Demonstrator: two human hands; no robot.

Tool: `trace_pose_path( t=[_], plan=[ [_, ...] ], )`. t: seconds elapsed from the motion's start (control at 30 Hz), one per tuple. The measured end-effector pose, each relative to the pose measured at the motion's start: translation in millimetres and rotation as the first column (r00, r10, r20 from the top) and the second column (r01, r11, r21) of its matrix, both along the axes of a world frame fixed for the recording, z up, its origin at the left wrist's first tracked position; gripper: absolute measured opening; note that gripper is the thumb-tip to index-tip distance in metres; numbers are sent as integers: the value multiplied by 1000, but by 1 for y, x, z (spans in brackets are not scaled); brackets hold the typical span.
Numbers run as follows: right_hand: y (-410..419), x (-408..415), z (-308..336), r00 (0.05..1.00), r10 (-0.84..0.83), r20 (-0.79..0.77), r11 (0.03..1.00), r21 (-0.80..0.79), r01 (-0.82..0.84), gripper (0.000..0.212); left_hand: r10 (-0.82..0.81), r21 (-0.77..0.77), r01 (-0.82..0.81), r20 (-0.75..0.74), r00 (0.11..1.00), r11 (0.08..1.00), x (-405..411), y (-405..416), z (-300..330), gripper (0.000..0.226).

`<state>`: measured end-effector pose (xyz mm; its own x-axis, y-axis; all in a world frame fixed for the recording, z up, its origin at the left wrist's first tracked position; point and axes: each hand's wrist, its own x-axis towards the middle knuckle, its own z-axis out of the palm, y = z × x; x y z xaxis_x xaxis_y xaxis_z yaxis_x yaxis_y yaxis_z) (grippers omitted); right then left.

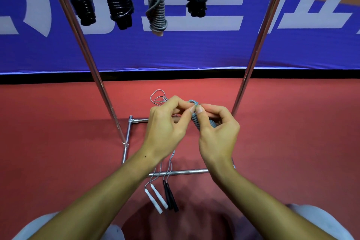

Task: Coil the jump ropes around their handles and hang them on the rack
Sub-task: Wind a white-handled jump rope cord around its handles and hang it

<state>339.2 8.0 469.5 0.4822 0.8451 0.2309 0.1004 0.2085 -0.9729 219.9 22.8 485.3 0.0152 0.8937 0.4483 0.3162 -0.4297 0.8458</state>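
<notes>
Sitting between both hands at the middle of the view, the grey coiled jump rope (195,121) is being held above the red floor (58,142), its wound bundle slanting from 11 o'clock down toward 5 o'clock. The right hand (218,134) is curling round the lower part of the bundle, with its thumb pressing near the top loop. The left hand (165,124) is coming in from 9 o'clock, its thumb and fingertips pinching the rope's upper end, right against the right thumb. A loose tangle of grey cord (158,97) is showing just past the left hand at 12 o'clock. Below the wrists, toward 6 o'clock, two white handles (156,198) and two black handles (170,196) are lying side by side on the floor, their cords running up behind the left hand. The metal rack (181,172) is standing around all this, its base bars on the floor and its poles rising at 10 and 2 o'clock. Up at 12 o'clock, three black coiled ropes (118,0) and one grey hanging rope (156,4) are dangling before a blue banner (194,48)
</notes>
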Motion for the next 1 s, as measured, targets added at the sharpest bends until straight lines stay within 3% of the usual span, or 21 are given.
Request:
trace_pose_path(
  t=[0.27,0.5,0.73,0.83,1.0],
  plan=[
    [3,1,-1,993,28,112,997,70,-36,9,-42,-220,101,258,965,970,-6,5,10,5],
    [1,5,-7,958,12,286,986,155,-59,8,-79,-474,267,379,922,839,-25,12,20,13],
    [-6,11,-14,910,51,412,971,194,-142,8,-141,-571,356,385,912,739,-41,15,26,16],
    [-6,14,-12,890,102,445,968,162,-192,9,-140,-566,332,355,924,755,-42,14,24,13],
    [-6,19,-5,783,125,610,979,54,-198,43,-88,-532,247,306,948,810,-30,7,21,6]
  ],
)
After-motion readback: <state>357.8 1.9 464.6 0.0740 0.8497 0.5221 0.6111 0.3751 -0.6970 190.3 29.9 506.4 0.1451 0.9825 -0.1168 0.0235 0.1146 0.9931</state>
